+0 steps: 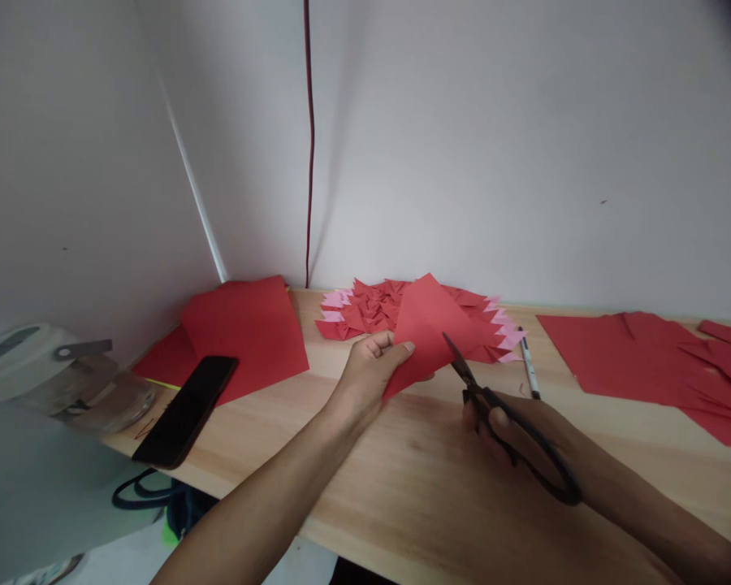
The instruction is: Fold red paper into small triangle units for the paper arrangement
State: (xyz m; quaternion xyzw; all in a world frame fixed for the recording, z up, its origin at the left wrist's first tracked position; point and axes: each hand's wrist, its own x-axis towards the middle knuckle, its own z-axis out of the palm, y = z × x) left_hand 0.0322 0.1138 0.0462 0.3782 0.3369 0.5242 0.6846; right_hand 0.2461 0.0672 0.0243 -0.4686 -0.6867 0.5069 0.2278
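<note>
Our forearms [268, 487] closest, hands apart. Any lettering on white pen [529, 366] too small for us to read. Left hand [369, 370] pinches red paper [426, 317] under thumb, raised above wooden table [402, 463]. Paper plain, smooth, one corner up, before folded red-and-pink paper pile [365, 310]. Right hand [537, 412] grips dark scissors [461, 367], tip overlapping paper; whether touching, we cannot tell.

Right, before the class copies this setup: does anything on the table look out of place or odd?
The phone does: it lies slantwise, partly on red paper, and its near end seems to reach the edge of the table, where it might get knocked off.
</note>
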